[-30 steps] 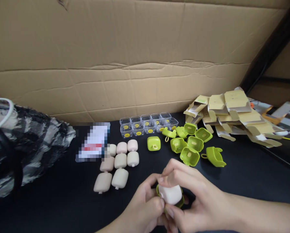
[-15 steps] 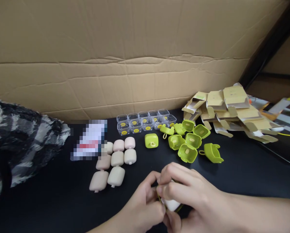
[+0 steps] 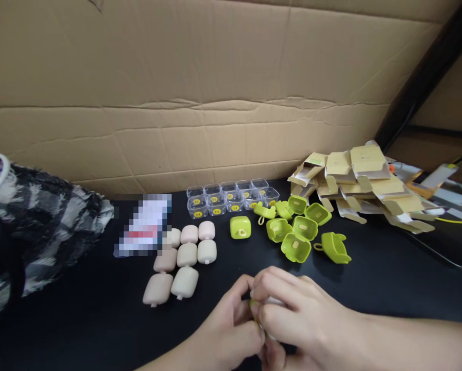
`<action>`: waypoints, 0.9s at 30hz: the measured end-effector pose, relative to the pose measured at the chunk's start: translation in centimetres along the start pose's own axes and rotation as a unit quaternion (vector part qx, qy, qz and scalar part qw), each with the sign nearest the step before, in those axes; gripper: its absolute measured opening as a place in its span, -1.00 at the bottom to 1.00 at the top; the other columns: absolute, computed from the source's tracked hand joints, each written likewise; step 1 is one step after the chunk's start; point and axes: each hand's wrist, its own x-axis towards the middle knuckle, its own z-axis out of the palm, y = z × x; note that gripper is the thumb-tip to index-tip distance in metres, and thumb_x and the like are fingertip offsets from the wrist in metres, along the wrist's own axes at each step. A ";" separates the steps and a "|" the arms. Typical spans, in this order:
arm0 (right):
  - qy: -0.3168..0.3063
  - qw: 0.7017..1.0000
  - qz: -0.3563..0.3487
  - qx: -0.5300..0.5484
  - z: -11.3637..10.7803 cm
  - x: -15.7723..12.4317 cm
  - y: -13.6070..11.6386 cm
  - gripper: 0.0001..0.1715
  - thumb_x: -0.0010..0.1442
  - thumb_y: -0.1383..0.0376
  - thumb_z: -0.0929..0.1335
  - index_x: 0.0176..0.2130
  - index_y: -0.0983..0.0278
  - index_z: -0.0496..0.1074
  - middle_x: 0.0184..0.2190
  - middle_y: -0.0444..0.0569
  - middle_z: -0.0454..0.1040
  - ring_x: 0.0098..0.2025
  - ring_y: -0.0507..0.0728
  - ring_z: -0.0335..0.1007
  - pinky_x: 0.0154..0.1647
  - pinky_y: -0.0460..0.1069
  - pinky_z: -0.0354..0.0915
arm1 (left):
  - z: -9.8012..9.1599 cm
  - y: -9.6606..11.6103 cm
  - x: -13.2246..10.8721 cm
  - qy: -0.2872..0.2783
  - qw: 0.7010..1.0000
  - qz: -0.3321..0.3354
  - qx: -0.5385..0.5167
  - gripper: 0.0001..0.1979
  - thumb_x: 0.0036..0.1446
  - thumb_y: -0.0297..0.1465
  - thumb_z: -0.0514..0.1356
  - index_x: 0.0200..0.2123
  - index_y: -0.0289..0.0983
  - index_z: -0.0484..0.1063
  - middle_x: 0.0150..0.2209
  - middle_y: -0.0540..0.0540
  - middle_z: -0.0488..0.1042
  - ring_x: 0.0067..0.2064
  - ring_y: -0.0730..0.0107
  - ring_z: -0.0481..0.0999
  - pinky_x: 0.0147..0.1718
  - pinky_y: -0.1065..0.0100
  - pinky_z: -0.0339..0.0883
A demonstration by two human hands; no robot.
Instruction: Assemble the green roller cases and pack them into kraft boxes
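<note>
My left hand and my right hand are closed together low in the middle, over a small cream piece in a green shell. My fingers hide almost all of it; only a sliver of green and white shows. Beyond my hands lie several cream rounded pieces in rows. Several lime-green shells lie open to the right of them, and one lone green shell sits between the groups. A row of small clear boxes with yellow stickers stands behind.
A heap of flat cardboard cartons lies at the right. A black-and-white cloth bundle fills the left. A blurred card lies beside it. A big cardboard wall closes the back of the black table.
My right fingers have folded further over the cream piece, which showed plainly a second ago and is now almost hidden. The hands stayed in the same spot.
</note>
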 end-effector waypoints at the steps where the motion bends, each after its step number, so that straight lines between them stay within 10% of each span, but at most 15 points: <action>1: -0.002 1.000 -0.001 -0.007 0.0 0.0 0.0 -0.83 0.14 0.35 0.30 -0.38 0.20 0.16 -0.34 -0.10 0.29 -0.33 0.09 0.24 -0.60 -0.10 0.07 | 0.0 0.0 0.0 0.007 1.000 -0.003 -0.004 -0.58 -0.19 -0.41 0.41 -0.25 -0.23 0.31 -0.41 0.03 0.41 -0.49 0.54 0.37 -0.46 0.45 0.22; 27: 0.005 0.991 0.066 0.118 -0.3 -0.2 -0.4 -0.81 0.03 0.46 0.27 -0.29 0.24 0.27 -0.33 -0.05 0.33 -0.33 0.06 0.32 -0.41 -0.11 0.28 | 2.1 2.8 -1.4 0.023 0.998 -0.042 -0.045 -0.64 -0.25 -0.44 0.31 -0.33 -0.22 0.26 -0.47 0.10 0.36 -0.47 0.54 0.33 -0.44 0.44 0.17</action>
